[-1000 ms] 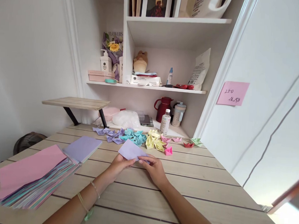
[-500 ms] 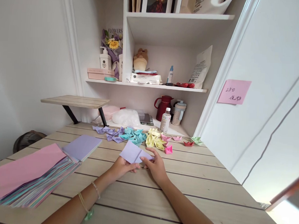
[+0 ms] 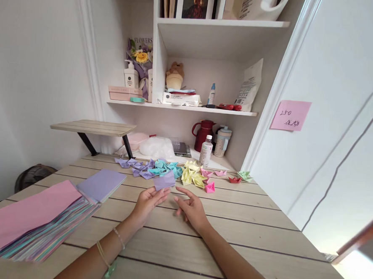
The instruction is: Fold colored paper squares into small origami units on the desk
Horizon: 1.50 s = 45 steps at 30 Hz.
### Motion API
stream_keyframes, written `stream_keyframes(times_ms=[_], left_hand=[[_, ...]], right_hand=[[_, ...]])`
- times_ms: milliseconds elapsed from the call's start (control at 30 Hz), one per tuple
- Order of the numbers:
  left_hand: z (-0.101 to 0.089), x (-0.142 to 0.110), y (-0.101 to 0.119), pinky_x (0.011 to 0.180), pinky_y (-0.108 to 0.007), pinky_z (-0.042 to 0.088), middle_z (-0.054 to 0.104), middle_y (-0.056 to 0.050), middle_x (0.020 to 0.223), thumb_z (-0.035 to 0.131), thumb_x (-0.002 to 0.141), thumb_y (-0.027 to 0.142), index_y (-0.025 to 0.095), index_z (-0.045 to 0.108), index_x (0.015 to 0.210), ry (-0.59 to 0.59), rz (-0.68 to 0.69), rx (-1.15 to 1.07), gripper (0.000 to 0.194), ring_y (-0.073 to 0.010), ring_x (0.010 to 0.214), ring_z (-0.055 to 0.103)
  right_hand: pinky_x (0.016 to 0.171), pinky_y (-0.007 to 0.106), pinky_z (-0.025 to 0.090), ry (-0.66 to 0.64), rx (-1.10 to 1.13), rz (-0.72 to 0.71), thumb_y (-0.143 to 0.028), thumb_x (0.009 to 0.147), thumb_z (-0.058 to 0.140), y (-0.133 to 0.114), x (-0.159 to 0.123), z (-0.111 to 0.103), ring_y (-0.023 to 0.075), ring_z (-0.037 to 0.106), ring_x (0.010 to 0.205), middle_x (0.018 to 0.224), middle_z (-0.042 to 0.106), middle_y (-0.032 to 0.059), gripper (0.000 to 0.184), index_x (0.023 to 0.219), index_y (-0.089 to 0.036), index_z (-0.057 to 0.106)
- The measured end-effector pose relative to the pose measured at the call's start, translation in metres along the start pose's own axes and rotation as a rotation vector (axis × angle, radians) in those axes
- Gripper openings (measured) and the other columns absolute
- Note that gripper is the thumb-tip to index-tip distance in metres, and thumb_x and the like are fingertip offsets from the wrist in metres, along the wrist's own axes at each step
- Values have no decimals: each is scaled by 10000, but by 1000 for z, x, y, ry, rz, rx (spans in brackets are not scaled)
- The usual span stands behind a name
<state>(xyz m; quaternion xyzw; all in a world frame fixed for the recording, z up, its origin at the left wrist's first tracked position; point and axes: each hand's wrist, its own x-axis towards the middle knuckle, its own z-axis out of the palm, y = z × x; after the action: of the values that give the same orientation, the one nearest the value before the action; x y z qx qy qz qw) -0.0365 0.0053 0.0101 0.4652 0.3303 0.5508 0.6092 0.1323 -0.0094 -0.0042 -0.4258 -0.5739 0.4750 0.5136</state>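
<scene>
The purple paper [image 3: 165, 180] stands up from the fingertips of the left hand [image 3: 146, 201], pinched along its lower edge by thumb and fingers, with the right hand [image 3: 191, 208] just beside it, thumb and forefinger parted, and blue origami [image 3: 162, 166] beyond.

Light moderate, soft, mostly even across table [image 3: 231, 226]. Brightest zone lower right: floor [image 3: 360, 270] burnt to near white, right wall [image 3: 316, 193] pale and glowing above it. Left wall [image 3: 36, 63] duller, grey. Dim shade beneath upper shelf [image 3: 223, 22]. Soft grey shadow line beside cable [image 3: 338, 169]. Wide-lens distortion: uprights lean, table edges splay, paper stack [image 3: 39, 214] stretched toward left edge, slightly soft. Right hand [image 3: 192, 209] faintly blurred at lower fingers. Bottle [image 3: 206, 151] print unreadable.
</scene>
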Motion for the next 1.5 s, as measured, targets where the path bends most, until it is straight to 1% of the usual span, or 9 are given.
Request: stream_keyframes(times_ms=[133,200,333,433,567,700,833,1033,1500], left_hand=[[0,3,-4,880,-376,458,699,-111,941,771,515,197,126,659,965,2,44,98,468,-261,952,622],[0,3,-6,863,-377,467,704,-108,922,771,504,176,124,645,1015,-8,34,113,529,-258,933,629],[1,0,-5,853,-372,469,711,-98,882,772,516,174,112,615,1073,-20,12,122,582,-228,865,646],[0,1,-4,823,-361,483,713,-90,856,766,543,233,113,658,982,10,13,146,468,-211,800,654],[-3,4,-6,702,-304,524,708,-87,817,755,558,298,115,676,823,83,28,176,331,-187,719,652],[-3,5,-7,558,-245,524,696,-70,798,749,571,317,141,575,969,58,26,177,469,-157,634,643],[-2,4,-7,493,-220,499,686,-50,766,731,600,359,179,449,1129,30,-35,185,626,-151,586,644],[-2,2,-5,530,-212,482,667,-46,671,700,633,408,130,574,850,-60,-133,178,374,-123,535,625],[-4,2,-2,610,-225,465,651,-32,659,699,645,396,131,598,806,-160,-173,152,326,-102,570,588]], right_hand=[[542,244,477,-65,133,-83,-329,577,733,-2,-2,1,127,574,563,735,661,-8,853,1328,-226,340],[627,259,479,-78,101,-136,-314,578,737,-4,-3,2,146,596,665,802,663,4,729,1248,-233,463],[644,265,462,-56,28,-155,-387,649,682,-3,-1,0,173,590,726,811,671,44,252,777,-170,688],[546,245,433,27,76,-85,-436,674,652,0,2,-3,145,560,610,721,657,45,288,629,-152,641],[529,232,430,61,228,-28,-387,566,750,5,6,-4,129,559,574,703,655,21,377,834,-167,605],[596,285,471,-6,320,25,-381,548,763,6,6,-4,152,597,588,702,678,31,587,1040,-167,526],[639,314,480,15,326,64,-341,527,786,5,5,-4,176,622,595,662,692,44,535,968,-157,546],[594,284,460,20,338,84,-333,521,794,3,6,-4,161,607,542,599,680,18,473,920,-148,619],[740,315,445,-183,425,43,-388,619,738,-1,4,-11,163,633,685,739,690,11,515,1077,-202,592]])
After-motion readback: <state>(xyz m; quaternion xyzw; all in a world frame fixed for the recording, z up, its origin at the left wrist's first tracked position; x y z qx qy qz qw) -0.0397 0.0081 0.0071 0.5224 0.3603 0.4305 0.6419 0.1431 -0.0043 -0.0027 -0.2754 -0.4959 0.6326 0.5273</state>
